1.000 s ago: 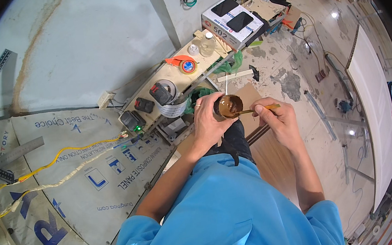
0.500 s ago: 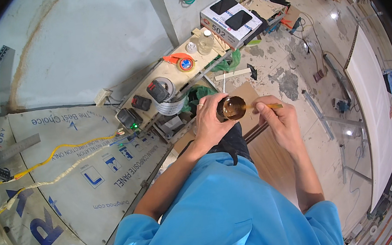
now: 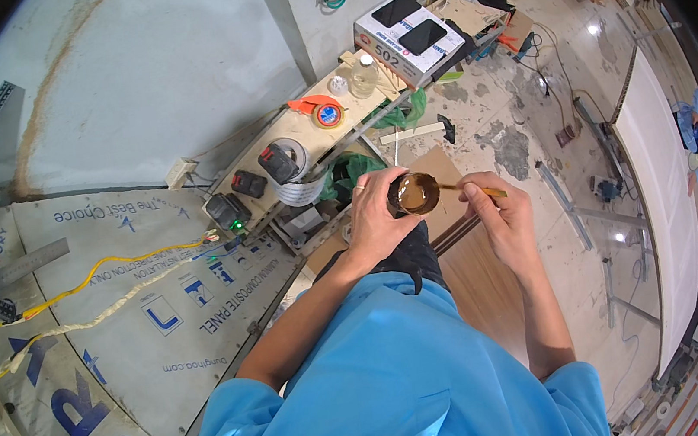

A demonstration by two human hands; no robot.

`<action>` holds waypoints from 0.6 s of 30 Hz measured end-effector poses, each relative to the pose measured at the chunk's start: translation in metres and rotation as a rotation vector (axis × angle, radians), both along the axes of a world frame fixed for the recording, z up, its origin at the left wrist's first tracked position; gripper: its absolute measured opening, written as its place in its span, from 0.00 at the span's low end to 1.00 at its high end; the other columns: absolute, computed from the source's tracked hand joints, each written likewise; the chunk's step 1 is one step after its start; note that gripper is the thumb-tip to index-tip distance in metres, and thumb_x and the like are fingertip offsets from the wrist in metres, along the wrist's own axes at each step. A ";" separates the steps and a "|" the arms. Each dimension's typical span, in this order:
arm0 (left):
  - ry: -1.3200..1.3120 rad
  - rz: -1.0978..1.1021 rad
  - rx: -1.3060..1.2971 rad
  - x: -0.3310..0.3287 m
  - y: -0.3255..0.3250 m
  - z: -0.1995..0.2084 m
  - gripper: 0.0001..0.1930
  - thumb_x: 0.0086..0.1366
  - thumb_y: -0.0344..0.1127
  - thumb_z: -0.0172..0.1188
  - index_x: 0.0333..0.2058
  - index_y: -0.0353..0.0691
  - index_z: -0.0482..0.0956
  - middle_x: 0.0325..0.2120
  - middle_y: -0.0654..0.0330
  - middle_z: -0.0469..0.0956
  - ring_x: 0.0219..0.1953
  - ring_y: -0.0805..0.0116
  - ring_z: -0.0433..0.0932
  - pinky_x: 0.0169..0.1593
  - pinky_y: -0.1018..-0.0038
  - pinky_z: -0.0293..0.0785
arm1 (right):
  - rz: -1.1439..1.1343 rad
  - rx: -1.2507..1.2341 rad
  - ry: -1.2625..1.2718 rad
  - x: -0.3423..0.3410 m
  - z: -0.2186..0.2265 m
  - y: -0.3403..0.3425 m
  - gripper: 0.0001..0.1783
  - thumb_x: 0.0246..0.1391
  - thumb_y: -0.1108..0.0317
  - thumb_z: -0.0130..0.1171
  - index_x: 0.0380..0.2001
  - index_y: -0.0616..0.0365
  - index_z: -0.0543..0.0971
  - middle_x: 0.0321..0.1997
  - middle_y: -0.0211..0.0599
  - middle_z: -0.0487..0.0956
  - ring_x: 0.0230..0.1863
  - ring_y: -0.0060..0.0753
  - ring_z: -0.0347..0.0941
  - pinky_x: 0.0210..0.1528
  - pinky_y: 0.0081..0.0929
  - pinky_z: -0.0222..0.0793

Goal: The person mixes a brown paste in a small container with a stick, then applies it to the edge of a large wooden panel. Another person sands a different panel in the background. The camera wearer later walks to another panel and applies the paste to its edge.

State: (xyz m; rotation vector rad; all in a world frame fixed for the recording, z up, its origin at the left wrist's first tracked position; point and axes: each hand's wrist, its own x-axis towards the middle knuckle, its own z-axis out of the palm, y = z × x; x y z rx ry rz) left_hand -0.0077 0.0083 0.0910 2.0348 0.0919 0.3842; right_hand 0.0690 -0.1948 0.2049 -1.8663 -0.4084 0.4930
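Left hand [image 3: 375, 213] closed around part-hidden cup [image 3: 433, 201], right hand [image 3: 497, 210] in pinch on stick [image 3: 496, 193], tip unclear

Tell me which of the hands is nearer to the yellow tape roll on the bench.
Left. The left hand, around the round container, is below and slightly right of the yellow tape roll in the picture; the right hand, holding the thin stick, is farther right.

V. glossy liq. [image 3: 415, 193], matt cloth shirt [image 3: 393, 361], smooth wood-look bd. [image 3: 484, 288]
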 end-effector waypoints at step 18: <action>0.028 -0.050 -0.013 0.006 -0.005 0.000 0.38 0.45 0.34 0.83 0.57 0.41 0.77 0.51 0.54 0.81 0.57 0.50 0.77 0.62 0.56 0.70 | 0.205 -0.143 -0.217 0.026 0.020 0.005 0.12 0.72 0.64 0.61 0.44 0.64 0.84 0.30 0.39 0.82 0.31 0.30 0.81 0.35 0.28 0.77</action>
